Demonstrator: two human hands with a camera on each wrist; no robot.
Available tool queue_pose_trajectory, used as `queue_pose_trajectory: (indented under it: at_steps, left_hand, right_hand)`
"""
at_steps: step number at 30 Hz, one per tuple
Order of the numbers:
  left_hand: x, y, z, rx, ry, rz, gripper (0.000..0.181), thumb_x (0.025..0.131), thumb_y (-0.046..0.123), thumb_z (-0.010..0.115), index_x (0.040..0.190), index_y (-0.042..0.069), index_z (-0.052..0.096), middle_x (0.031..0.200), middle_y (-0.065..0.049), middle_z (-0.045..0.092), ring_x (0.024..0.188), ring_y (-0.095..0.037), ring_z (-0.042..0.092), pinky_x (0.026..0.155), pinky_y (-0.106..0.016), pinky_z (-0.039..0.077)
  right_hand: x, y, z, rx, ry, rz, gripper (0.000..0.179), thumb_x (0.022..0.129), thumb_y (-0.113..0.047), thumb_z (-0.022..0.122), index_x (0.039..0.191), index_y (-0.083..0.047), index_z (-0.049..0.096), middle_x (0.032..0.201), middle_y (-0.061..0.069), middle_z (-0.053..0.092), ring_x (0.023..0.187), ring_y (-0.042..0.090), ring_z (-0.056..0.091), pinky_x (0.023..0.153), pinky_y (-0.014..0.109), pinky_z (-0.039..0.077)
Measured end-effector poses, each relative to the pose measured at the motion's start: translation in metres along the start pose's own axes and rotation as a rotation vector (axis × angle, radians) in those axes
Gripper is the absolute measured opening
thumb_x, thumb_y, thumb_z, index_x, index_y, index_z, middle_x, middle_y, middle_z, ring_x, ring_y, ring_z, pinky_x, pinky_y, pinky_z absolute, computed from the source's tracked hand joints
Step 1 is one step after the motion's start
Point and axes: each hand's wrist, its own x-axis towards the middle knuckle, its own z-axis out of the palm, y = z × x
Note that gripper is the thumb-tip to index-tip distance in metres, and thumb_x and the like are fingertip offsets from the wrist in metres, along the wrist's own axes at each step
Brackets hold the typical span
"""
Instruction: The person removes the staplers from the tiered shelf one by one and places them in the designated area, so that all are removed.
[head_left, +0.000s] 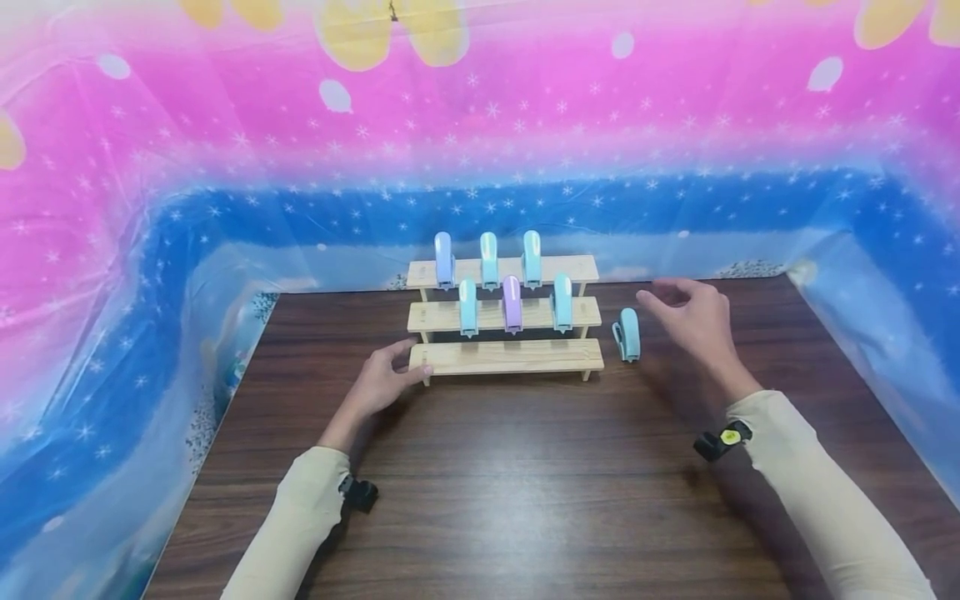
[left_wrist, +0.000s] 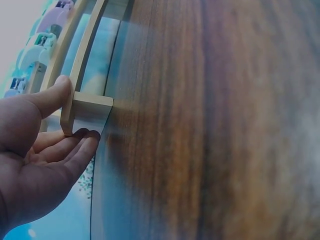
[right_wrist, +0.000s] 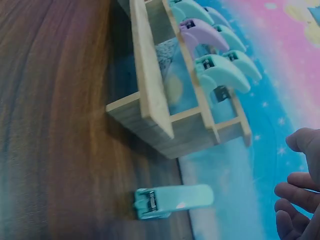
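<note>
A three-tier wooden rack point(head_left: 507, 358) stands on the table with small staplers on its top and middle tiers. At the rack's left end, my left hand point(head_left: 378, 382) holds the lowest tier; in the left wrist view the thumb point(left_wrist: 61, 90) lies against the board's upper side and the fingers curl at its end. A mint-green stapler point(head_left: 628, 335) stands on the table just right of the rack. My right hand point(head_left: 696, 323) hovers to the right of that stapler, fingers loosely bent and apart from it, with nothing in them.
The top tier carries a blue stapler point(head_left: 444, 260) and two mint ones; the middle tier has a purple stapler point(head_left: 512, 303) between two mint ones. The bottom tier is bare wood. Patterned cloth point(head_left: 480, 200) hangs behind and beside the brown table point(head_left: 480, 500).
</note>
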Motion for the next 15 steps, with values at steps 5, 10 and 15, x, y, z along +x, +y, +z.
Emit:
queue_pose_trajectory:
  at_steps: [5, 10, 15]
  left_hand:
    - [0.001, -0.001, 0.0, 0.003, 0.003, 0.001, 0.073, 0.097, 0.033, 0.072, 0.155, 0.001, 0.041, 0.155, -0.023, 0.045, 0.137, -0.038, 0.051, 0.108, -0.052, 0.047]
    - [0.002, -0.001, 0.001, -0.016, 0.005, 0.001, 0.073, 0.098, 0.032, 0.072, 0.155, 0.0, 0.041, 0.153, -0.024, 0.046, 0.134, -0.039, 0.054, 0.105, -0.051, 0.05]
    - [0.002, -0.003, 0.001, -0.035, -0.003, 0.005, 0.074, 0.097, 0.031, 0.073, 0.155, -0.002, 0.04, 0.152, -0.026, 0.047, 0.133, -0.04, 0.055, 0.103, -0.049, 0.052]
  right_hand:
    - [0.007, -0.017, -0.005, 0.033, -0.002, -0.052, 0.063, 0.089, -0.06, 0.073, 0.126, -0.009, 0.073, 0.121, 0.016, 0.073, 0.111, 0.032, 0.067, 0.091, 0.047, 0.05]
    - [0.014, -0.032, -0.005, 0.055, -0.007, -0.092, 0.06, 0.089, -0.058, 0.073, 0.125, -0.01, 0.074, 0.117, 0.011, 0.075, 0.102, 0.026, 0.069, 0.079, 0.031, 0.052]
    - [0.02, -0.047, -0.001, 0.075, -0.035, -0.113, 0.064, 0.088, -0.063, 0.071, 0.126, -0.011, 0.073, 0.116, 0.009, 0.075, 0.098, 0.024, 0.071, 0.066, 0.02, 0.053]
